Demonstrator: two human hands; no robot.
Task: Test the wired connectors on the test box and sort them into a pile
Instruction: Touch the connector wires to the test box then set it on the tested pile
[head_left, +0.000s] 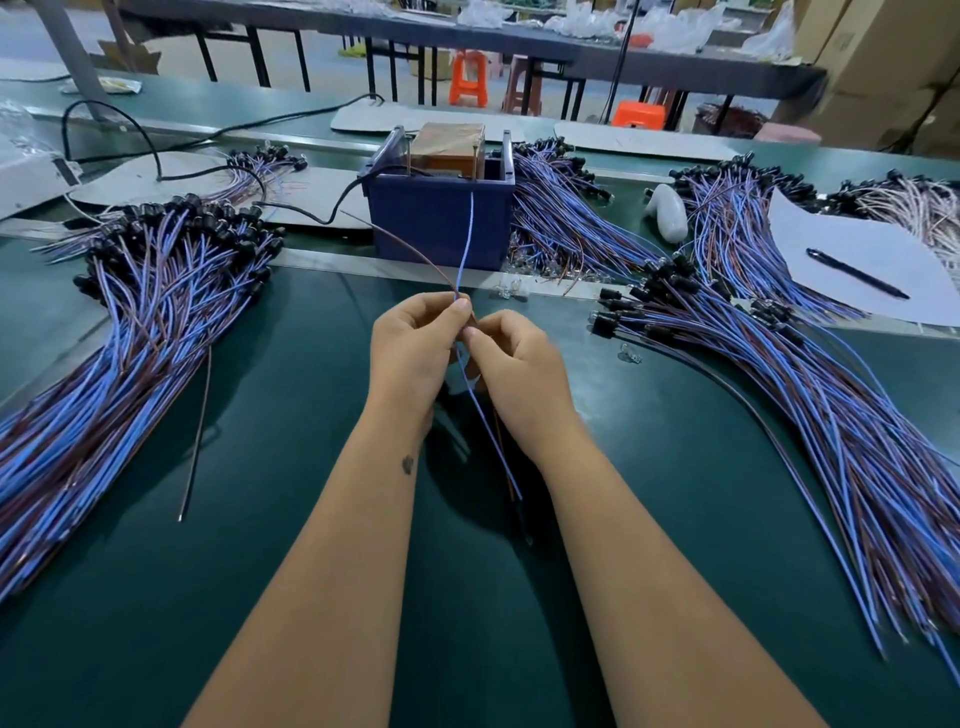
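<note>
Item: thin blue-and-brown wired connector (464, 244), pinched by left hand (415, 343) and right hand (514, 364); leads reach the dark blue plastic test box (441, 218) beyond. Likely light, limp; best held near the ends.

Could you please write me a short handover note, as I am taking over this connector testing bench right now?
Left hand: pinches a blue and brown wire pair whose ends rise toward the blue test box.
Right hand: pinches wires at the same spot; blue and brown tails hang below.
Piles: large pile of wired connectors on the left, more on the right.
Done: cannot tell which pile is tested.
Left: finish this test, lay the wires on the sorted pile, continue.
</note>
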